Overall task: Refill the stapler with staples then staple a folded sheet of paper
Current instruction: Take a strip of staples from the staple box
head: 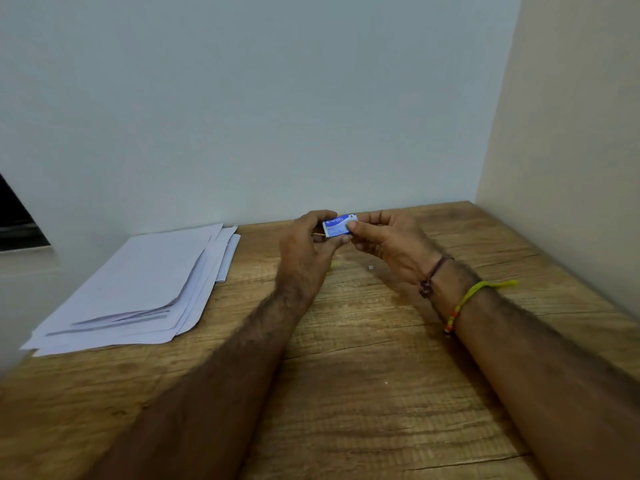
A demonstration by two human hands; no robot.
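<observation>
**Both hands on the staple box above the desk**

We see a small blue and white cardboard staple box (336, 226) held up over the far part of the brown wood-grain table (363, 358), close to the pale wall. Our left hand (308, 249) grasps the box's left end, fingers curled over the top and thumb underneath. Our right hand (388, 239) pinches the right end, its thumb pressed on the box's near face. Whether the box is open we cannot tell; a thin brownish edge shows at its left end, too small to make out.

A loose stack of white paper sheets (138, 289) lies on the table's left side, well apart from the hands. A tiny pale scrap (371, 267) sits on the wood just below the right hand. A dark cord bracelet (431, 275) and a yellow-green thread band (467, 296) circle the right wrist.
</observation>
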